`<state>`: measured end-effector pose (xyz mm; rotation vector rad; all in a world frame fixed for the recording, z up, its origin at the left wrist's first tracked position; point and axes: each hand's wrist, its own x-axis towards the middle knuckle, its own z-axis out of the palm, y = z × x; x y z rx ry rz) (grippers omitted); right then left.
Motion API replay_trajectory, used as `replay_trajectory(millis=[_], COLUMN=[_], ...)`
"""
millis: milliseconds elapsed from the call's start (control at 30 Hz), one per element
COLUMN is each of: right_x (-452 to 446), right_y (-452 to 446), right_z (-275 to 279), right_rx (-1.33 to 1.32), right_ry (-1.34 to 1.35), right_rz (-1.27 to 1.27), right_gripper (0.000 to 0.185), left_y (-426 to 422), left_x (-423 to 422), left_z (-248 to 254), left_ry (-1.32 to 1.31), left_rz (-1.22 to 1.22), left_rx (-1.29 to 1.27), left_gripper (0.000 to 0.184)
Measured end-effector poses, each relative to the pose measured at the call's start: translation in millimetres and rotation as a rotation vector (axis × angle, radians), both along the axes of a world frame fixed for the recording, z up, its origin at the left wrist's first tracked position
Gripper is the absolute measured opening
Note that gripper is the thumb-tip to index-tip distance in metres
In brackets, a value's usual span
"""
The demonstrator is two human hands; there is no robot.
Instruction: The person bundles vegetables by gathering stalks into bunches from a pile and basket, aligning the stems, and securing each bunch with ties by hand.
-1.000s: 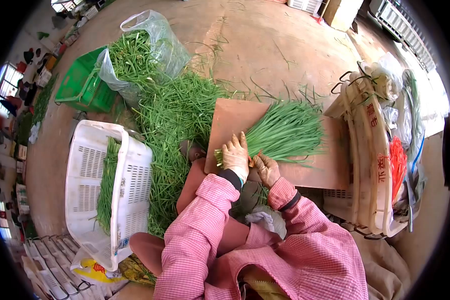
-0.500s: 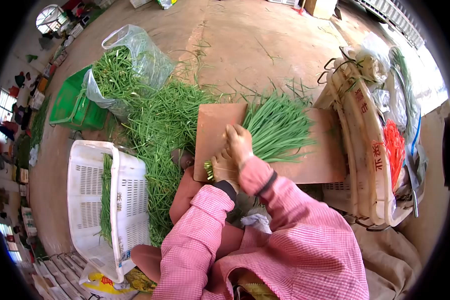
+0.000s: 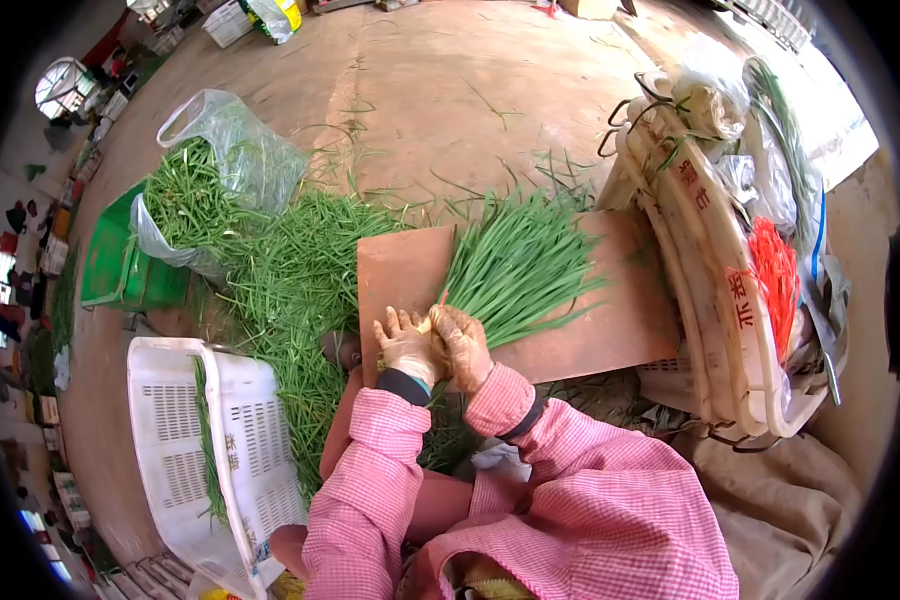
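Mid-frame, the right hand (image 3: pixel 462 342) clamps greens (image 3: pixel 522 268) on a board (image 3: pixel 405 268); whether the left hand (image 3: pixel 410 347) grips, I cannot tell

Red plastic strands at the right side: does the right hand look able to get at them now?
Probably not directly: the right hand is at the base of the chive bundle, and the lettered crate side stands between that hand and the red strands.
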<state>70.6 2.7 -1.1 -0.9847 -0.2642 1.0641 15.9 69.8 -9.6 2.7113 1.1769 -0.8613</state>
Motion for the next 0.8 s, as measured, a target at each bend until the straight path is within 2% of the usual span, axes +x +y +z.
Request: replay_trajectory(millis=[33,67,100,133,167,267,300,333,367,400,433,500,533,567,600,667,767,800], right_x=[-7,-9,-9,-7,-3,4,5,5,9,13,19,63,90,121,147,177,180,178], right_y=[8,19,33,52,70,108,111,107,98,86,71,33,18,2,-9,-23,-24,-23], right_z=[-4,-2,-6,-12,-18,-49,-51,-53,-41,-32,-22,14,18,21,6,-22,-56,-51], right_rx=[0.025,0.081,0.029,-0.022,-0.062,-0.109,-0.212,-0.321,-0.236,-0.109,0.023,0.108,0.051,-0.065,-0.105,-0.405,-0.443,-0.438], right_ry=[0.054,0.012,0.019,0.024,-0.006,-0.102,-0.306,-0.506,-0.574,-0.759,-0.943,-0.792,-0.563,-0.356,-0.371,-0.542,-0.666,-0.66], right_rz=[-0.059,-0.029,-0.065,-0.101,-0.121,-0.156,-0.026,0.114,0.398,0.408,0.418,0.212,0.057,-0.033,-0.075,0.081,0.191,0.189], right_gripper=[0.024,0.023,0.024,0.025,0.026,0.027,0.026,0.026,0.027,0.024,0.023,0.023,0.021,0.018,0.018,0.02,0.028,0.028], left_y=[2,8,21,22,22,24,28,21,13,6,1,0,-1,-3,-7,-10,-12,-13], left_x=[-9,-25,-41,-57,-65,-61,-66,-61,-55,-49,-38,-31,-27,-21,-17,-16,-15,-15], left_z=[-22,-73,-148,-206,-223,-200,-201,-175,-148,-119,-93,-73,-63,-46,-36,-28,-26,-25], left_ry=[-0.1,-0.339,-0.768,-1.04,-1.031,-1.019,-1.061,-1.12,-1.18,-1.239,-1.075,-0.71,-0.537,-0.509,-0.477,-0.475,-0.47,-0.461], left_rz=[0.033,0.14,0.31,0.405,0.428,0.438,0.488,0.54,0.595,0.65,0.563,0.33,0.211,0.227,0.24,0.231,0.22,0.22], left_rx=[-0.032,-0.124,-0.333,-0.462,-0.463,-0.492,-0.501,-0.573,-0.646,-0.716,-0.566,-0.29,-0.157,-0.119,-0.082,-0.082,-0.06,-0.043], left_gripper=[0.07,0.064,0.057,0.05,0.039,0.033,0.029,0.03,0.032,0.035,0.046,0.062,0.071,0.068,0.065,0.064,0.063,0.063])
